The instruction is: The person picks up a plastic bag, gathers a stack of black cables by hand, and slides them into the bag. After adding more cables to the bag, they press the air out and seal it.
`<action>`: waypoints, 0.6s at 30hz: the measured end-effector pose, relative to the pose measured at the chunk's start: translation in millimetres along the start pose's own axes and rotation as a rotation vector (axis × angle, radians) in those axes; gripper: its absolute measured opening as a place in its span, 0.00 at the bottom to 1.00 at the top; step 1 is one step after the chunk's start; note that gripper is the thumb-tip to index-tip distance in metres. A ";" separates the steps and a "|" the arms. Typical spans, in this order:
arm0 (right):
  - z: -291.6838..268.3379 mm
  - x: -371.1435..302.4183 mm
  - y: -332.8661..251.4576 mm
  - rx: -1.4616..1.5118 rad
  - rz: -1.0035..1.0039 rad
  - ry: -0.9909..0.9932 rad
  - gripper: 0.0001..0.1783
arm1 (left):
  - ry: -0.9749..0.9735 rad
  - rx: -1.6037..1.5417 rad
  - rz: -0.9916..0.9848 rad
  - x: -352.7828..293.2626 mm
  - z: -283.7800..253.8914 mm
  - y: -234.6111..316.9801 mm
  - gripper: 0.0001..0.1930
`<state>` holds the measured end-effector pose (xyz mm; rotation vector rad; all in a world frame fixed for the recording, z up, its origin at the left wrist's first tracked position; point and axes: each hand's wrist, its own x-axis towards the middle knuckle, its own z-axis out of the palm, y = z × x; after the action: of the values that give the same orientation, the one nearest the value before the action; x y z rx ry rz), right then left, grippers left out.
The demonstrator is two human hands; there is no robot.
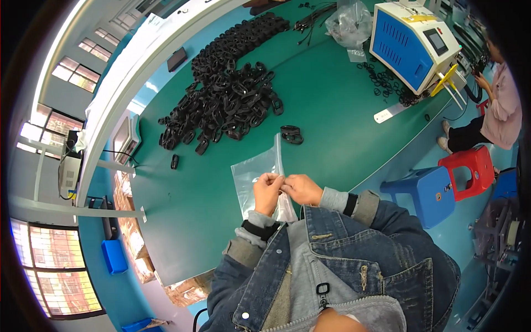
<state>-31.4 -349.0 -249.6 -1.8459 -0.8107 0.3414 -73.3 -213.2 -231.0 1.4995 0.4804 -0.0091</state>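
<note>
A clear plastic bag (pixel 249 174) lies flat at the near edge of the green table, its folded edge pointing away from me. My left hand (pixel 267 195) pinches the bag's edge between thumb and fingers. Right beside it, my right hand (pixel 304 190) is closed on the same edge, the fingertips of both hands nearly touching. Part of the bag is hidden under my hands. Just beyond the bag sits a small bundle of black coiled cables (pixel 291 134). Farther off is a large heap of similar black coiled cables (pixel 232 102).
At the far right stands a blue and white machine (pixel 401 50), with black rings (pixel 381 80) and a steel ruler (pixel 389 112) near it. A crumpled clear bag (pixel 349 25) lies behind. Blue (pixel 426 193) and red stools (pixel 470 174) flank the table; a co-worker (pixel 503 105) sits beyond.
</note>
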 end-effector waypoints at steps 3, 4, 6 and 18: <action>2.2 0.8 8.4 -0.024 -0.017 -0.005 0.13 | 0.027 0.042 0.007 1.2 -0.1 -5.1 0.06; 3.1 2.7 8.0 0.024 0.013 -0.011 0.12 | 0.040 0.037 -0.011 0.8 0.8 -3.3 0.06; 4.3 2.4 8.7 0.077 0.044 -0.023 0.12 | 0.070 0.027 -0.054 -0.8 2.7 -2.5 0.05; 2.0 -1.3 25.7 0.658 0.406 -0.163 0.12 | -0.015 -0.035 -0.129 2.0 -1.5 -21.3 0.07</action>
<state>-23.9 -354.3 -273.7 -1.3496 -0.3503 0.9104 -78.3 -213.1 -251.9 1.4316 0.5615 -0.1126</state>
